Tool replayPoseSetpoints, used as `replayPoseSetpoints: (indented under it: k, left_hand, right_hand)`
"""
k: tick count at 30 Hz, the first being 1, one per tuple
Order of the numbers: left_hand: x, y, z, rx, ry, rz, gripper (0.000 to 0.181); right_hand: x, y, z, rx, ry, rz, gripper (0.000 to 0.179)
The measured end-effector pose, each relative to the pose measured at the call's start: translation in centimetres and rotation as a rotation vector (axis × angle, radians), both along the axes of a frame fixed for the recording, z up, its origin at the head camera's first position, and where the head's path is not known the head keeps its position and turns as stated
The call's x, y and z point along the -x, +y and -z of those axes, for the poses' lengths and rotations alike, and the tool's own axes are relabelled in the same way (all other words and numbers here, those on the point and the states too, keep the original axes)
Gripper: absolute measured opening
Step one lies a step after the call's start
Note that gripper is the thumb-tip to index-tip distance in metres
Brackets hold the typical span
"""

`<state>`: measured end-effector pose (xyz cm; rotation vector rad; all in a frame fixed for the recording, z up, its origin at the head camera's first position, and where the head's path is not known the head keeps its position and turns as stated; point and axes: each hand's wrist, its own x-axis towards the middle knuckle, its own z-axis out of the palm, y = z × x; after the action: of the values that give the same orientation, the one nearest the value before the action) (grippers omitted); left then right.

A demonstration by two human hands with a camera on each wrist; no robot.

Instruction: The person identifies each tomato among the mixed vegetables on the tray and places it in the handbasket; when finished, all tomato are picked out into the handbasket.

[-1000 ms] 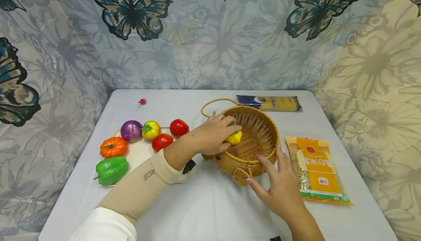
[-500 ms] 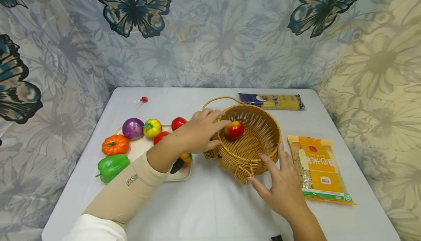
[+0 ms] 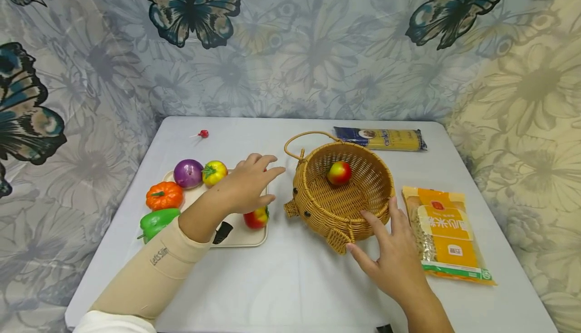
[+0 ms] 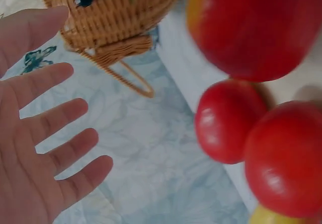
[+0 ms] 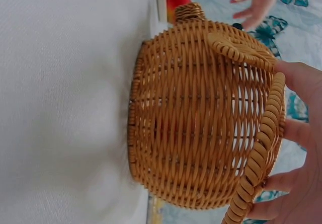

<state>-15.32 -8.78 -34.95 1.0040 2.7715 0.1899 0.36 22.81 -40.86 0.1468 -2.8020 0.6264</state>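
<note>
My left hand [image 3: 245, 186] hovers over the right part of the cream tray [image 3: 247, 240], fingers spread and holding nothing. Beneath it is a red-and-yellow bell pepper [image 3: 256, 218]; two red tomatoes [image 4: 229, 121], mostly hidden by the hand from above, show in the left wrist view. An animal-shaped wicker basket [image 3: 313, 212] stands at the middle, with a round red-and-yellow piece of produce [image 3: 339, 172] inside. My right hand [image 3: 395, 257] rests against the basket's near right rim, its fingers fairly straight on the rim and its thumb by a woven ear.
On the tray's left are a purple onion-like ball [image 3: 188, 173], a yellow pepper [image 3: 214, 172], an orange pumpkin [image 3: 164, 196] and a green pepper [image 3: 156, 222]. A noodle packet [image 3: 449, 234] lies right of the basket, a spaghetti packet [image 3: 381, 139] behind it. A red lollipop [image 3: 203, 133] lies at the back left.
My left hand has let go of the red-and-yellow produce inside the basket and moved left to above the tray. The produce has rolled farther into the basket. My right hand stays at the rim.
</note>
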Motion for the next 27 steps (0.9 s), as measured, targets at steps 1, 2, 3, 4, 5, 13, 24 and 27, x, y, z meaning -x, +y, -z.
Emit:
replayPoseSetpoints:
  k: [1,2,3,4,5,13,24,27]
  left_hand:
    - [0.0,-0.1,0.3,0.013,-0.002,0.005,0.066]
    - [-0.1,-0.2,0.7,0.025,-0.006,0.009,0.066]
    - [-0.1,-0.3,1.1,0.041,-0.01,0.014,0.067]
    - [-0.1,-0.4,1.5,0.056,-0.013,0.02,0.067]
    - [-0.2,-0.4,1.9,0.069,-0.021,0.025,0.067]
    - [-1.0,-0.3,4.1,0.149,-0.112,0.053,0.066]
    - [-1.5,-0.3,5.2,0.162,-0.19,0.023,0.055]
    - [-1.6,-0.5,5.3,0.149,-0.204,0.016,0.049]
  right_hand:
    - [0.0,0.0,0.0,0.001,0.0,-0.001,0.072]
    - [0.0,0.0,0.1,0.002,0.0,-0.002,0.072]
    - [0.0,0.0,0.1,0.003,0.001,-0.002,0.072]
    - [0.0,0.0,0.1,0.005,0.003,-0.003,0.072]
    - [0.0,0.0,0.1,0.005,0.004,-0.003,0.072]
    - [-0.1,-0.1,0.1,0.013,0.007,-0.002,0.072]
    - [0.0,0.1,0.1,0.021,0.011,-0.001,0.071]
    - [0.0,0.1,0.1,0.022,0.01,-0.001,0.071]
